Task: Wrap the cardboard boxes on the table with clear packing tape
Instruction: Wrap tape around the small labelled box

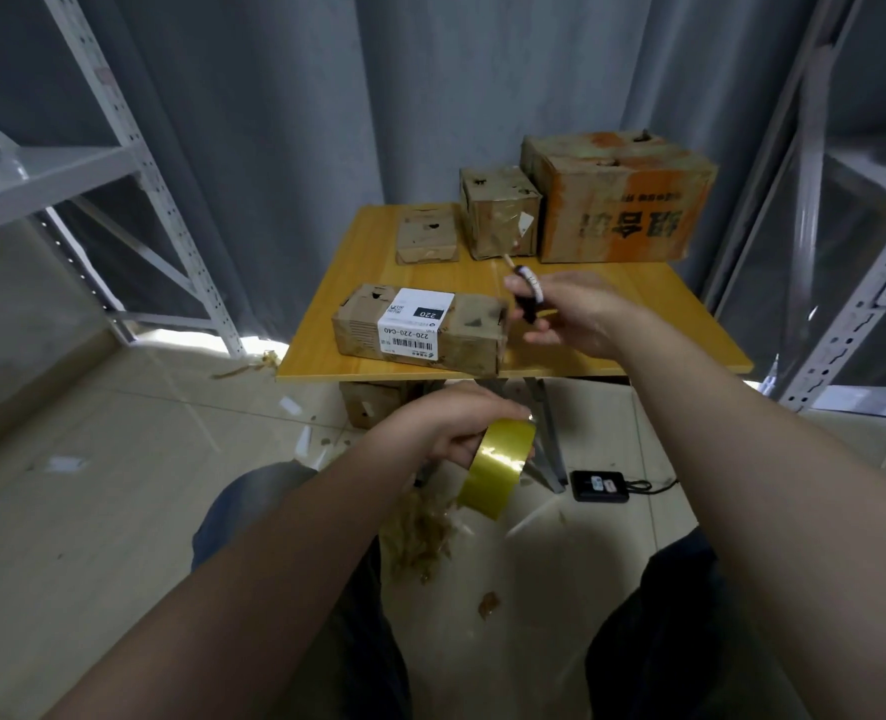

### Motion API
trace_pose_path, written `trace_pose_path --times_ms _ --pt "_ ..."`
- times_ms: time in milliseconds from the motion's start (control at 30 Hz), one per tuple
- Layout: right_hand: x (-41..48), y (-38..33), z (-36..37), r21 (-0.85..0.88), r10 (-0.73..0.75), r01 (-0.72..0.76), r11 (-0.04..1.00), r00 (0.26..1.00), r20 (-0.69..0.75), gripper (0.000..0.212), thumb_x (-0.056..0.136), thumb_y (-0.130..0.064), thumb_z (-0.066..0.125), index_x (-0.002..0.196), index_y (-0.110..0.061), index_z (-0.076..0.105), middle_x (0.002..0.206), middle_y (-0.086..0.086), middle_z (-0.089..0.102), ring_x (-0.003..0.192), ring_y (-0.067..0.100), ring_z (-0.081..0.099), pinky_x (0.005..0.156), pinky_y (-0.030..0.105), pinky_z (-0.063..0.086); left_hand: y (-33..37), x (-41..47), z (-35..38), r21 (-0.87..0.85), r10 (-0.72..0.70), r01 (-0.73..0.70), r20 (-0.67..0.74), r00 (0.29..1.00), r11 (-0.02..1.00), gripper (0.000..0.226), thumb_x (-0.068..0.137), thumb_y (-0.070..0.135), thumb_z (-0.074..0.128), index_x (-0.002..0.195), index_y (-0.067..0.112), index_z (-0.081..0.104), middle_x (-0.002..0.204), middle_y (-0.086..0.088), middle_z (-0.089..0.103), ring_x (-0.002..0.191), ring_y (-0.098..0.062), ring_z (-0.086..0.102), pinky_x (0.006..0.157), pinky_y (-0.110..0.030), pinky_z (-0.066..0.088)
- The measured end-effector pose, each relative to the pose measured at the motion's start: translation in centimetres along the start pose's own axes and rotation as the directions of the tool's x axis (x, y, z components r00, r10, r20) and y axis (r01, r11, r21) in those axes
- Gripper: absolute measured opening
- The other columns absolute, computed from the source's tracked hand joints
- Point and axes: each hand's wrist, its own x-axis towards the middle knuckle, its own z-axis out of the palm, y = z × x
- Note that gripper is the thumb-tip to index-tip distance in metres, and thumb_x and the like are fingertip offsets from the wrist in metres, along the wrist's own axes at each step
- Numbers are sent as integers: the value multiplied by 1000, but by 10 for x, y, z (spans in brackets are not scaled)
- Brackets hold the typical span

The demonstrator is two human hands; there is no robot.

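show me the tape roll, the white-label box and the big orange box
tape roll (495, 467), head view, shiny outer band
white-label box (415, 320), head view, the label
big orange box (623, 220), head view, front face

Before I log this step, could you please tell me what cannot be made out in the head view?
All in the head view:
Black tool in the right hand: motion blur; its type is unclear.
Floor box under the table: the top hides most of it.
Tape roll: the left hand covers its core; no free end shows.
Label on the near box: small print too small.
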Motion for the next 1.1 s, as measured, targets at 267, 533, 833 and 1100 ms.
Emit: trace_pose_path --times_ms 267,533,833,1100 --pt "10 22 -27 -830 -159 -272 487 907 -390 55 70 -54 90 85 -7 66 88 13 72 67 29 70 57 37 58 4 8 -10 77 -98 94 44 994 993 34 102 40 61 120 12 65 111 -14 78 104 -31 76 71 -36 61" --pt "21 12 -15 -923 -123 -256 287 946 -300 45 77 -44 89 80 -11 58 88 9 67 80 27 63 59 33 44 3 1 -20 75 -32 28 45 998 997 33 104 35 59 128 11 62 109 -19 76 76 -22 72 57 -30 58" --pt "22 1 6 -540 -330 92 837 872 -363 24 95 -27 66 78 -10 70 75 5 68 61 20 60 60 32 51 19 -42 -45 -102 260 -265 -57 964 959 21 101 21 65 121 18 67 108 -26 73 75 -30 67 55 -29 46" --pt "-30 -54 50 172 -522 537 826 843 -125 27 99 -42 65 103 -18 77 108 -2 76 91 19 71 65 34 59 71 -76 -65 41 671 -729 -428 605 684 19 101 13 65 114 26 62 80 -7 75 65 -20 64 58 -32 51"
